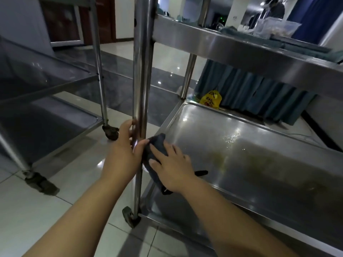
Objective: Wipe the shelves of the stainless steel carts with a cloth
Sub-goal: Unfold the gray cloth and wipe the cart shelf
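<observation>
My left hand (pixel 123 153) grips the near upright post (pixel 142 71) of the stainless steel cart, fingers curled round it just above the middle shelf. My right hand (pixel 170 166) lies flat, fingers straight, pressing a dark cloth (pixel 156 143) onto the near left corner of the middle shelf (pixel 250 145). That shelf is a shallow steel tray with a wet, yellowish smear across its middle. The cart's top shelf (pixel 241 51) runs overhead at the right. A lower shelf (pixel 176 210) shows beneath my right wrist.
A second steel cart (pixel 46 89) stands on castors at the left over a glossy tiled floor. A yellow bag (pixel 211 99) lies on the floor beyond the shelf, beside a table with a pleated teal skirt (pixel 250 93). Clear containers (pixel 274 26) sit on top.
</observation>
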The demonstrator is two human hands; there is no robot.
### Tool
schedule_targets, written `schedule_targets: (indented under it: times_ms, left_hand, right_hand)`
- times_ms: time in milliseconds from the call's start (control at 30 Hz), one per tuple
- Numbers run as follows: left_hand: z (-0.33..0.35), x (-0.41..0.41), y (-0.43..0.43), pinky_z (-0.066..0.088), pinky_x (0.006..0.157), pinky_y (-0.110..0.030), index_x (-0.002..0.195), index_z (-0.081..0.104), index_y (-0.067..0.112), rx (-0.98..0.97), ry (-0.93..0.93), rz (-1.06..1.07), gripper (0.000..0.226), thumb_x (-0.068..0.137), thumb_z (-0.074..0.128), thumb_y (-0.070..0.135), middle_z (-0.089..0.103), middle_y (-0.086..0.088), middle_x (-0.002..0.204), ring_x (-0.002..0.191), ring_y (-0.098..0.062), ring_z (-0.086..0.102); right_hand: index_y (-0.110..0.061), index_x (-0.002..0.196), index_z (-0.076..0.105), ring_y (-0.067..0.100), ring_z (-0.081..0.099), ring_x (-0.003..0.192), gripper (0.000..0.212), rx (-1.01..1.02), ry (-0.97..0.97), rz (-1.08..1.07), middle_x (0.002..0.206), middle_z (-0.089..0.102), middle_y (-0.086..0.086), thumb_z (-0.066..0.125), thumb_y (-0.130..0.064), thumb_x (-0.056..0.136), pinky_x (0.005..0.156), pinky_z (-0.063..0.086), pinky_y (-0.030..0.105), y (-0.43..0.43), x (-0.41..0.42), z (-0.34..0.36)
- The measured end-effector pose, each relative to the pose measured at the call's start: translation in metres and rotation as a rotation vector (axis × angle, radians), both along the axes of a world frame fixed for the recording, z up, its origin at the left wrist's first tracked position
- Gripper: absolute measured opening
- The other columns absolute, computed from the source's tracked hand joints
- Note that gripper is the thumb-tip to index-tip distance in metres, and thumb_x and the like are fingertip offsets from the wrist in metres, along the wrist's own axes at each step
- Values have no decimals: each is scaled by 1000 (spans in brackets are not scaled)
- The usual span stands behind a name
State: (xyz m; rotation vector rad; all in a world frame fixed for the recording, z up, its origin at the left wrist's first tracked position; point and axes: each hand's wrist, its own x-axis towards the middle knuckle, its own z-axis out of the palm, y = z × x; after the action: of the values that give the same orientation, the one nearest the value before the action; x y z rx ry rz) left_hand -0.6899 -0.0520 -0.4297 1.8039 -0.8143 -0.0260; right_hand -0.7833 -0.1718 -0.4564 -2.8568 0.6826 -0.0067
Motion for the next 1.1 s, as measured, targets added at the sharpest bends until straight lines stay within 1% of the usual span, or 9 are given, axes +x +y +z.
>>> schedule_targets:
  times_ms: [100, 200, 333, 533, 600, 733, 800, 867, 1100]
  left_hand:
    - [-8, 2, 5, 36, 67, -10, 124, 28, 45, -21, 7, 7, 50, 88, 59, 31, 47, 21, 104, 87, 6, 50]
    - [-11, 2, 5, 31, 65, -3, 126, 30, 43, -33, -4, 7, 50, 87, 60, 31, 48, 25, 101, 78, 18, 48]
    - [-15, 2, 3, 33, 66, -7, 126, 29, 45, -48, -14, 8, 49, 88, 58, 32, 45, 28, 98, 80, 22, 44]
    - [-18, 2, 3, 35, 61, -1, 125, 28, 48, -62, -50, 15, 53, 88, 60, 29, 43, 42, 87, 80, 31, 45]
    - [-18, 3, 3, 36, 58, 0, 123, 28, 50, -66, -41, 15, 54, 87, 61, 28, 43, 44, 85, 80, 33, 45]
    - [-17, 3, 4, 34, 68, -7, 121, 28, 50, -72, -36, 7, 52, 87, 61, 31, 41, 40, 92, 81, 26, 41]
    - [-18, 2, 3, 34, 69, -8, 122, 27, 49, -77, -46, 6, 51, 87, 60, 32, 43, 34, 97, 84, 21, 42]
    - [-19, 2, 2, 34, 70, -9, 123, 26, 49, -78, -47, 11, 52, 87, 60, 33, 43, 33, 98, 87, 13, 45]
    - [-18, -1, 4, 34, 68, -6, 124, 28, 51, -74, -37, 38, 53, 85, 61, 35, 45, 34, 97, 78, 25, 44]
  right_hand:
    - [-56, 141, 8, 33, 9, 140, 46, 0, 38, -65, 158, 5, -7, 18, -57, 95, 107, 14, 54, -34, -11, -1]
    - [-52, 143, 12, 37, 12, 137, 46, -37, 106, -381, 159, -2, -2, 22, -50, 98, 107, 13, 56, -87, -23, 7]
    - [-35, 148, 15, 41, 5, 138, 53, -20, 69, -652, 157, -6, 6, 21, -48, 97, 108, 10, 56, -117, -10, 13]
    - [-53, 133, 35, 25, 16, 127, 43, -13, -62, 122, 156, 9, -13, 26, -57, 90, 102, 16, 46, -33, 59, 1]
    - [-53, 131, 38, 24, 18, 128, 42, -18, -77, 198, 155, 12, -17, 27, -58, 90, 103, 17, 44, -36, 57, 1]
    - [-42, 136, 36, 35, 30, 125, 41, -117, -41, -244, 153, 21, -3, 34, -46, 95, 101, 28, 46, -104, 37, 7]
    - [-31, 139, 34, 40, 25, 128, 44, -64, 15, -628, 153, 18, 8, 32, -41, 96, 103, 25, 49, -134, 27, 13]
    - [-28, 143, 28, 41, 18, 133, 51, -47, 61, -733, 155, 9, 12, 29, -44, 95, 106, 18, 52, -139, 34, 13]
    - [-56, 136, 29, 19, 16, 128, 49, -17, -56, 145, 156, 8, -20, 28, -63, 87, 87, 11, 31, -76, 67, -1]
